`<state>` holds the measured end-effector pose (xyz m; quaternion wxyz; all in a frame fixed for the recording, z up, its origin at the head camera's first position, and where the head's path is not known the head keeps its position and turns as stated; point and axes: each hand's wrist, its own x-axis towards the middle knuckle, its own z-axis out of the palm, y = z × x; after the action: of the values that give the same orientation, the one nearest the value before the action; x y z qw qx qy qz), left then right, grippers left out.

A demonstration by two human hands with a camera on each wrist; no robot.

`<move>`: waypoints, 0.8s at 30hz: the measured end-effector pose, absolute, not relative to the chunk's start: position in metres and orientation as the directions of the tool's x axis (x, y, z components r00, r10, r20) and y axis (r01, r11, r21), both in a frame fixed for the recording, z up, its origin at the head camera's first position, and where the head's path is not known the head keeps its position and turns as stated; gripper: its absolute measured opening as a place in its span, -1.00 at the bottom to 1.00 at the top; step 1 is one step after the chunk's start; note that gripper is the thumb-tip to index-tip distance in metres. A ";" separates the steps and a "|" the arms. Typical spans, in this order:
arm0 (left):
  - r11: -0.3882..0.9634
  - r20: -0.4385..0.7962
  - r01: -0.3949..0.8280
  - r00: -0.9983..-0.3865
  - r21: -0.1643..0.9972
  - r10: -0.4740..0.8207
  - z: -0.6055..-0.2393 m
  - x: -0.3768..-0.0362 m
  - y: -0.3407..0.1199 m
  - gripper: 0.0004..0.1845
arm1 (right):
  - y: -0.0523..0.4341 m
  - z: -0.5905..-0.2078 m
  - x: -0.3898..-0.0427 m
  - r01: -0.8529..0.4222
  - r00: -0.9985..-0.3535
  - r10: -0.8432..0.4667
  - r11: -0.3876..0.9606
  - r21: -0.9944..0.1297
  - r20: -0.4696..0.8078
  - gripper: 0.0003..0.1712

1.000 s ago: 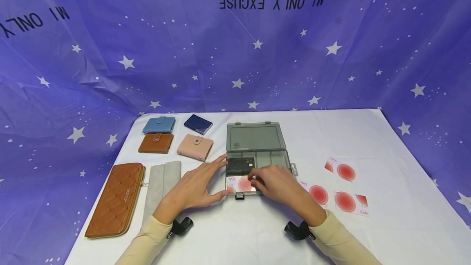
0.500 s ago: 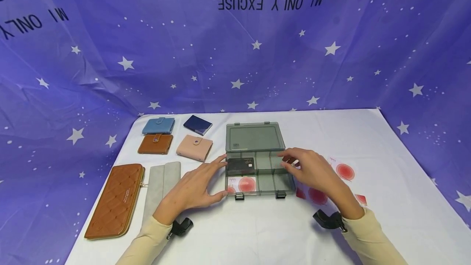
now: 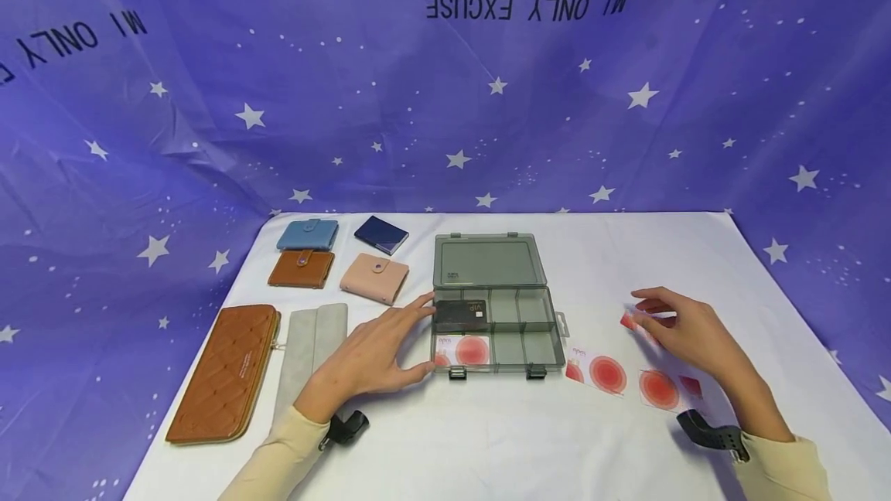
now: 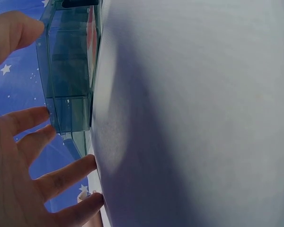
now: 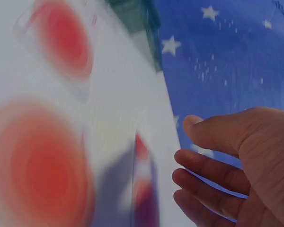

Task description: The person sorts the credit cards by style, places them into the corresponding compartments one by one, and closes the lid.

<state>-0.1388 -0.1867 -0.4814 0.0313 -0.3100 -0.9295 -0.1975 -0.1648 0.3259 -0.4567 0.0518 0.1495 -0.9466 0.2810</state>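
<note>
A translucent grey-green compartment box (image 3: 541, 348) lies with its lid folded back. In its left compartments are a black VIP card (image 3: 455, 316) and a white card with a red circle (image 3: 473, 351). My left hand (image 3: 369, 354) touches the box's left side with spread fingers; in the left wrist view its thumb and two fingertips are right at the box wall (image 4: 68, 71). On the right, my right hand (image 3: 696, 331) hovers over a red-and-white card (image 3: 628, 322), thumb and fingers apart. The right wrist view shows that hand (image 5: 241, 165) beside the card (image 5: 143, 189), holding nothing.
Two more red-circle cards, one by the box (image 3: 607, 374) and one farther right (image 3: 658, 390), lie on the white cloth. At left are a brown long wallet (image 3: 223, 373), a grey wallet (image 3: 313, 346), blue (image 3: 308, 235), brown (image 3: 301, 269) and pink (image 3: 374, 278) cardholders, and a navy case (image 3: 380, 235).
My right hand has left the white card in the box's front left compartment and moved right, past the box, to the loose cards. My left hand has stayed at the box.
</note>
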 end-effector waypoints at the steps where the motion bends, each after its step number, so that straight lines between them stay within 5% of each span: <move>1: 0.729 0.185 0.592 -0.804 0.344 0.565 -0.481 -0.139 -0.187 -0.07 | 0.332 -0.458 -0.163 -0.295 -0.955 -0.241 0.809 -0.508 0.170 -0.49; 11: 0.723 0.166 0.592 -0.802 0.358 0.574 -0.483 -0.138 -0.185 -0.07 | 0.372 -0.470 -0.149 -0.155 -0.987 -0.162 0.901 -0.406 0.017 -0.27; 19: 0.731 0.175 0.583 -0.809 0.354 0.561 -0.482 -0.140 -0.187 -0.07 | 0.371 -0.473 -0.154 -0.156 -0.987 -0.152 0.896 -0.415 0.042 -0.43; 24: 0.726 0.170 0.584 -0.808 0.363 0.565 -0.482 -0.139 -0.187 -0.08 | 0.372 -0.473 -0.155 -0.133 -0.989 -0.145 0.902 -0.411 0.001 -0.37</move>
<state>-0.1395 -0.1872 -0.4825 0.0238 -0.3093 -0.9287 -0.2032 -0.1549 0.3725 -0.4727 -0.0148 0.0714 -0.9750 0.2097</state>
